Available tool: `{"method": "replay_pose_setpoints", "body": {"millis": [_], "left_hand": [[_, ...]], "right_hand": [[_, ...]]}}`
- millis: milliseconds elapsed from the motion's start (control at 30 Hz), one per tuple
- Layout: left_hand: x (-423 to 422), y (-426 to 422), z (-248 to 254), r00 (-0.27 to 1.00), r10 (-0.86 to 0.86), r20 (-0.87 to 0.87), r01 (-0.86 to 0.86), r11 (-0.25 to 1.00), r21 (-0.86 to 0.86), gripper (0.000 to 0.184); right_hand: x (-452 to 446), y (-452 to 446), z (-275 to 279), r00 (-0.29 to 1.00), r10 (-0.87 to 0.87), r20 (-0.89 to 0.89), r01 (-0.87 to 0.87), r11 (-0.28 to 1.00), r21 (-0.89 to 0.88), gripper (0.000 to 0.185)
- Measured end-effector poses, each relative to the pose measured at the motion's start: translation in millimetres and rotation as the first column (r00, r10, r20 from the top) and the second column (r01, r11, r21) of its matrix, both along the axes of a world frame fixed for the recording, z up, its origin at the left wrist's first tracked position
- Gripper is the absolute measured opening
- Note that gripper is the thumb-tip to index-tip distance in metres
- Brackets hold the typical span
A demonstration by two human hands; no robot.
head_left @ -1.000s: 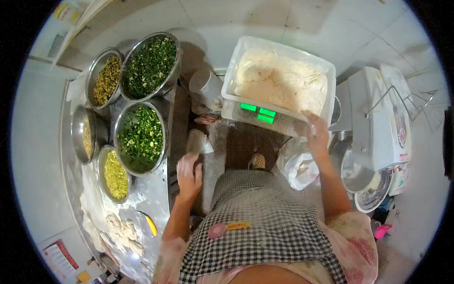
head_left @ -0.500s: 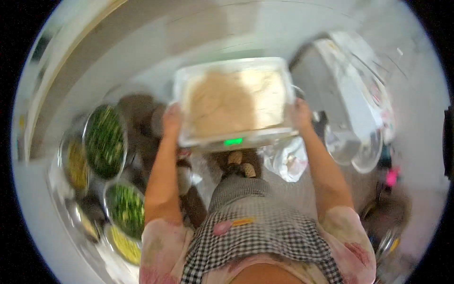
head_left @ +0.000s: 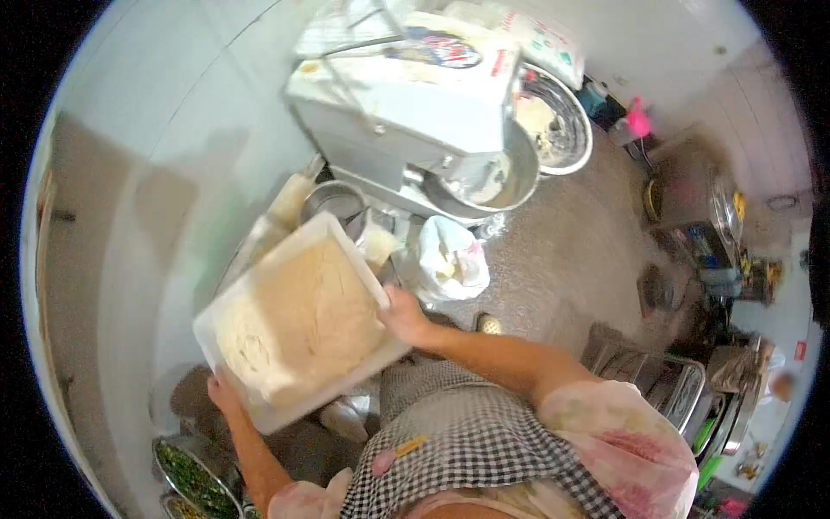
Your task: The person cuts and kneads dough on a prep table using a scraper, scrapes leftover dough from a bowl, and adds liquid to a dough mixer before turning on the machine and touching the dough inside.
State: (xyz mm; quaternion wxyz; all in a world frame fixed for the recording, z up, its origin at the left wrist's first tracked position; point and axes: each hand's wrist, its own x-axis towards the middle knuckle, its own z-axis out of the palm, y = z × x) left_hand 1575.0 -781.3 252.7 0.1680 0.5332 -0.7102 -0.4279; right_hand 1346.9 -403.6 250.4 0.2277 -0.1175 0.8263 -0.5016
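A white rectangular tub (head_left: 349,377) of pale dough (head_left: 303,320) hangs tilted in front of me, at the left of the view. My left hand (head_left: 226,396) grips its lower left side, with the fingers partly hidden by the tub. On the opposite side, my right hand (head_left: 405,317) is closed on the rim. Beneath and beyond the tub, the floor-level things are partly covered by it. Close to my right hand stands a white plastic bag (head_left: 453,259).
A mixer (head_left: 406,95) with a metal bowl (head_left: 517,186) stands ahead, beside a basin (head_left: 577,147). Bowls of chopped greens (head_left: 197,477) are at the lower left. Metal racks (head_left: 657,381) stand at the right. A person (head_left: 782,386) is partly visible at the far right.
First both hands came to the tub's sides and the tub was lifted. The view has since swung right, bringing the mixer ahead, with the tub now tilted at the left.
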Motion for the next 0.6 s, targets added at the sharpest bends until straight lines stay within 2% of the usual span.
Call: {"method": "replay_pose_setpoints", "body": {"millis": [67, 133, 167, 200, 300, 333, 400, 467, 500, 567, 600], "left_hand": [[-8, 75, 25, 0.992, 0.040, -0.120, -0.032, 0.997, 0.073, 0.032], [-24, 160, 54, 0.993, 0.116, -0.038, -0.112, 0.988, 0.106, 0.028], [-17, 185, 45, 0.997, 0.082, -0.012, -0.080, 0.990, 0.118, 0.026], [-17, 216, 40, 0.999, 0.053, 0.011, -0.054, 0.990, 0.130, 0.024], [-38, 330, 34, 0.971, 0.038, -0.236, 0.033, 0.956, 0.291, 0.022], [-49, 361, 25, 0.956, 0.101, -0.274, 0.012, 0.924, 0.381, 0.024], [-67, 409, 0, 0.988, -0.014, -0.155, 0.066, 0.939, 0.338, 0.025], [-100, 457, 7, 0.991, -0.093, -0.099, 0.123, 0.921, 0.369, 0.028], [-126, 486, 16, 0.988, -0.112, -0.107, 0.146, 0.898, 0.416, 0.028], [-153, 515, -2, 0.994, -0.097, -0.045, 0.107, 0.894, 0.434, 0.030], [-173, 534, 8, 0.982, -0.185, -0.026, 0.181, 0.907, 0.381, 0.027]], "right_hand": [[4, 50, 15, 0.985, -0.060, 0.161, 0.048, 0.996, 0.076, 0.021], [8, 121, -1, 0.987, -0.066, 0.145, 0.074, 0.996, -0.053, 0.020], [5, 157, -7, 0.989, -0.061, 0.136, 0.077, 0.990, -0.121, 0.019], [-3, 192, -6, 0.989, -0.070, 0.127, 0.081, 0.993, -0.082, 0.019], [-35, 305, 5, 0.987, -0.100, 0.124, 0.100, 0.995, 0.007, 0.018], [-46, 336, 13, 0.980, -0.127, 0.151, 0.125, 0.992, 0.024, 0.019], [-57, 403, 21, 0.974, -0.137, 0.182, 0.126, 0.990, 0.071, 0.018], [-81, 468, 25, 0.985, -0.086, 0.150, 0.062, 0.986, 0.153, 0.018], [-91, 498, 21, 0.986, -0.118, 0.120, 0.095, 0.979, 0.180, 0.018], [-106, 547, 14, 0.984, -0.161, 0.071, 0.140, 0.962, 0.233, 0.018], [-118, 562, 22, 0.959, -0.267, 0.099, 0.238, 0.943, 0.234, 0.020]]}}
